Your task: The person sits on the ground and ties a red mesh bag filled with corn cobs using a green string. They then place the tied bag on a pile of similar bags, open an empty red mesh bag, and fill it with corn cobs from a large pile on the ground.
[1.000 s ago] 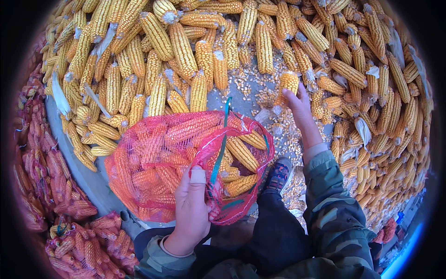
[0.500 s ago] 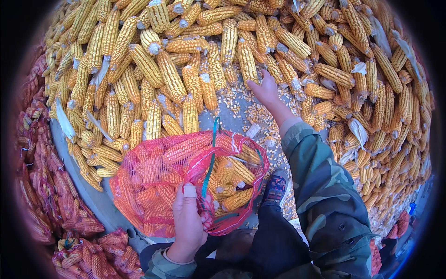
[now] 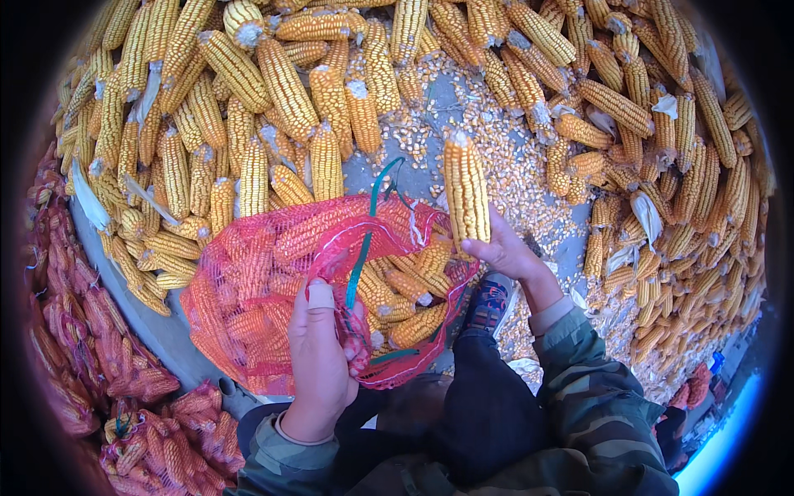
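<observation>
A red mesh bag (image 3: pixel 240 306), partly filled with yellow corn cobs, lies in front of me with its mouth turned to the right. My left hand (image 3: pixel 321 351) is closed on the near side of the bag's rim, its thumb wrapped in a pale covering. A green strap (image 3: pixel 361 260) runs along the mouth. Just right of the opening, my right hand (image 3: pixel 506 248) grips a corn cob (image 3: pixel 467 188) by its lower end, the cob standing nearly upright. Several cobs (image 3: pixel 405 289) show inside the mouth.
A large heap of corn cobs (image 3: pixel 273 74) spreads across the far side and down the right. Loose kernels (image 3: pixel 496 149) lie scattered on the grey ground. Filled red mesh bags (image 3: pixel 91 331) are piled at the left. My shoe (image 3: pixel 490 302) is beside the bag's mouth.
My right hand has come back from the heap toward the bag, now holding a corn cob. My left hand still grips the bag's rim. The view has shifted slightly.
</observation>
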Tool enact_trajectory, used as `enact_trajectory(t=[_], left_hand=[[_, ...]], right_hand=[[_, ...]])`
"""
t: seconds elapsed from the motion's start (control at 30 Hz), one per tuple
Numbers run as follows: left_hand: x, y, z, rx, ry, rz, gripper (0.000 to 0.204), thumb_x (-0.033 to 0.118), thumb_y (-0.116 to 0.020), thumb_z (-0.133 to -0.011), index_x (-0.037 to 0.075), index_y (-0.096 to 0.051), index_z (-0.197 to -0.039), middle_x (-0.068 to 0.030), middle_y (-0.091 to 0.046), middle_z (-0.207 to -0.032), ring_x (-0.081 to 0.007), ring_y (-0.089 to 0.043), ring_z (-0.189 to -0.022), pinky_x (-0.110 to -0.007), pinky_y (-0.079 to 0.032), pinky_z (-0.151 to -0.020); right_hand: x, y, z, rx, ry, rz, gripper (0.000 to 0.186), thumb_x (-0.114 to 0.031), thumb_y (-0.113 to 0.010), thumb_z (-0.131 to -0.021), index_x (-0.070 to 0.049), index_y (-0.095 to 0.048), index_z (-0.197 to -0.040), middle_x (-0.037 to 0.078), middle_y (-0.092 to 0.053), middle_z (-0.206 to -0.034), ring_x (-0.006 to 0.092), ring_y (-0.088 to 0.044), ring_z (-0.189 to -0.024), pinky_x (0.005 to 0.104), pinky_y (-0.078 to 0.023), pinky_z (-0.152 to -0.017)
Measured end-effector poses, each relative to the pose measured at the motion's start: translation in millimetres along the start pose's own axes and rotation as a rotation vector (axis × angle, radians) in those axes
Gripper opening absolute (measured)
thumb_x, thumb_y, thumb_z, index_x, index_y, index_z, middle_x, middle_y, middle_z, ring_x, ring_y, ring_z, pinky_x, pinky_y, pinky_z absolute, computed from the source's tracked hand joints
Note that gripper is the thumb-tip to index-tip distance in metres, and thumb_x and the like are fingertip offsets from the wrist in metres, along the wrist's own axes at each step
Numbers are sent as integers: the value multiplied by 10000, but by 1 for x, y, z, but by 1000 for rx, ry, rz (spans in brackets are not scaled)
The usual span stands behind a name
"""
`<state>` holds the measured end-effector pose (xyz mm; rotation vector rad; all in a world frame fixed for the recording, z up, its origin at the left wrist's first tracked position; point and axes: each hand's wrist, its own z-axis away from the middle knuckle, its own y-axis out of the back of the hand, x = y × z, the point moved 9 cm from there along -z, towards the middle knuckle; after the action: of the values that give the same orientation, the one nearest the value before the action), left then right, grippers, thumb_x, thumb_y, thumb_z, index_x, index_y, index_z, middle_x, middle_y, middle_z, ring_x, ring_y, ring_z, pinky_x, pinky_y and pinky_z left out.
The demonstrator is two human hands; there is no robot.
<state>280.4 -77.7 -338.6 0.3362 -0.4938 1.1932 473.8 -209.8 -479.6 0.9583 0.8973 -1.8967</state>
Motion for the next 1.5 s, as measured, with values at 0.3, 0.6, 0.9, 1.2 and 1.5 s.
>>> enact_trajectory(t=[0.3,0.6,0.9,1.2,1.5], left_hand=[[9,7,31,81,-252,98,252,326,-448,-1024,110,-561,-1088,25,-562,-745,-29,-455,-499,-198,-310,-370],[1,5,37,86,-293,-3,251,395,-493,-996,171,-566,-1083,36,-571,-734,-21,-422,-455,-194,-279,-331],[5,-7,17,157,-236,-49,249,394,-466,-1007,172,-530,-916,37,-491,-625,-36,-320,-387,-199,-217,-322],[5,-8,17,52,-195,-56,235,393,-464,-1006,172,-540,-984,35,-478,-621,-32,-316,-384,-199,-228,-314],[3,3,30,107,-232,-21,220,389,-493,-997,175,-543,-998,38,-487,-631,-36,-335,-399,-195,-231,-326]], right_hand=[[-8,18,54,347,88,174,555,-244,-677,-899,-1,-433,-1335,141,-525,-1118,183,-607,-912,310,-512,-797],[-26,211,29,971,-417,1106,764,-344,-786,-744,-99,-386,-1347,353,-80,-1508,525,-411,-1192,529,-413,-975],[13,163,91,886,-112,1372,488,-152,-775,-696,-113,-528,-1115,267,-171,-1501,480,-406,-1209,491,-415,-981],[47,173,142,1159,114,-52,271,-39,-683,-832,-98,-466,-982,123,-533,-1106,202,-583,-847,315,-499,-701],[-40,131,96,941,157,590,537,-330,-726,-833,-68,-528,-1259,168,-472,-1256,302,-548,-1068,402,-475,-893]])
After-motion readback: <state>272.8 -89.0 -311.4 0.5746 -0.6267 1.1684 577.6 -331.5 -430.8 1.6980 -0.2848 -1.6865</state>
